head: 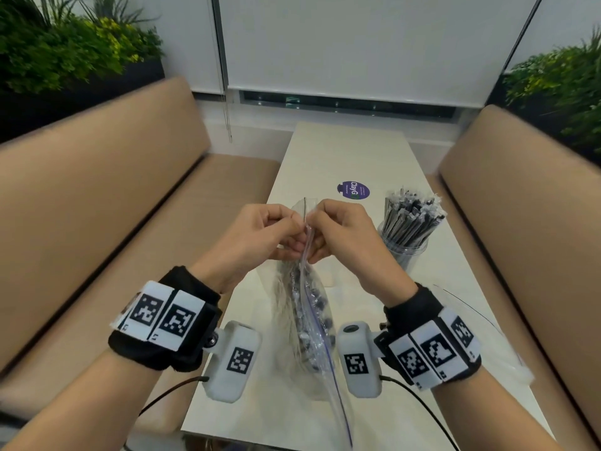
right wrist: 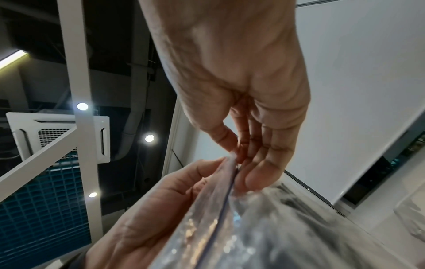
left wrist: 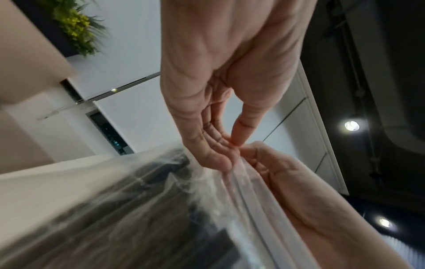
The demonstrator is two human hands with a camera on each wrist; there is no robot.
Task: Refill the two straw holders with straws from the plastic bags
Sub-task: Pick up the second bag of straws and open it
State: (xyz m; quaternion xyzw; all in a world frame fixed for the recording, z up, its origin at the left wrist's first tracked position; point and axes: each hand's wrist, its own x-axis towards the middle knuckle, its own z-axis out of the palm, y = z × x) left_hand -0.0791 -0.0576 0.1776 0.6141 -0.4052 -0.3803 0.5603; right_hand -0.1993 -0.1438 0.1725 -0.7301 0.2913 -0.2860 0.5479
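Observation:
My left hand (head: 286, 236) and right hand (head: 322, 232) face each other above the table and each pinch one side of the zip strip at the top of a clear plastic bag (head: 309, 320). The bag hangs below them, filled with wrapped dark straws. In the left wrist view my left hand (left wrist: 227, 145) pinches the bag (left wrist: 161, 209) between thumb and fingers. In the right wrist view my right hand (right wrist: 243, 156) does the same on the bag's (right wrist: 230, 227) other lip. A clear straw holder (head: 405, 249) full of wrapped straws stands to the right.
The narrow white table (head: 341, 151) runs away from me between two tan benches (head: 97, 190) (head: 520, 196). A purple sticker (head: 353, 190) lies on it beyond my hands. A flat clear bag (head: 487, 336) lies at the right edge. Plants stand in both far corners.

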